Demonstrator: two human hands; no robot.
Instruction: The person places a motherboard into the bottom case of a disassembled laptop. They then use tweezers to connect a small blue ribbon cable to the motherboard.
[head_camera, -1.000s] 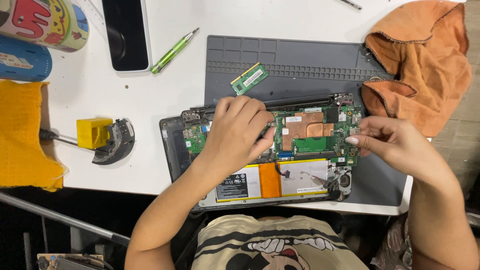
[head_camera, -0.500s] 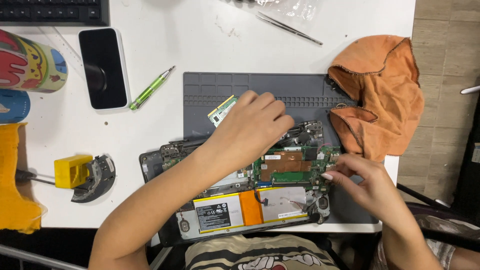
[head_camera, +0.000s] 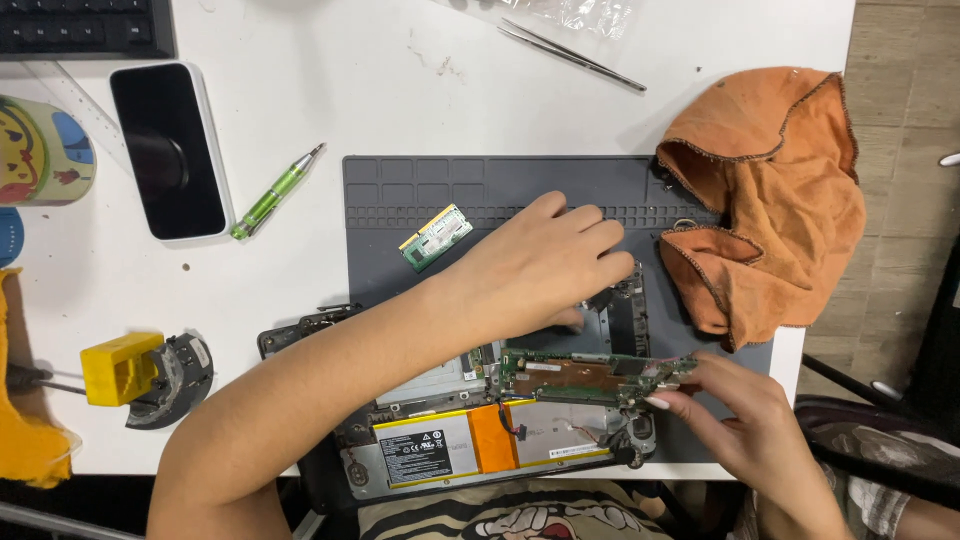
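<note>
On the grey work mat (head_camera: 400, 190), an opened laptop chassis (head_camera: 440, 440) lay with its near edge overhanging the white table (head_camera: 330, 90). The right hand (head_camera: 740, 420) pinched the right end of the green mainboard (head_camera: 585, 372) between thumb and fingertips, and the board stood tilted, raised clear of the chassis at that end. The left hand (head_camera: 545, 270) rested palm down on the mat just beyond the board, fingers curled and spread flat, grasping nothing visible; what lay beneath the palm could not be told. A loose memory module (head_camera: 437, 237) lay on the mat to the left of that hand. The battery pack (head_camera: 480, 450) sat in the chassis on the near side of the board.

For a clean lift, the board was best held by its edges only, kept level, and raised slowly while any cable toward the battery pack was checked for tension. The orange cloth (head_camera: 770, 200) lay crumpled at the mat's right edge, tweezers (head_camera: 570, 52) beyond the mat.
</note>
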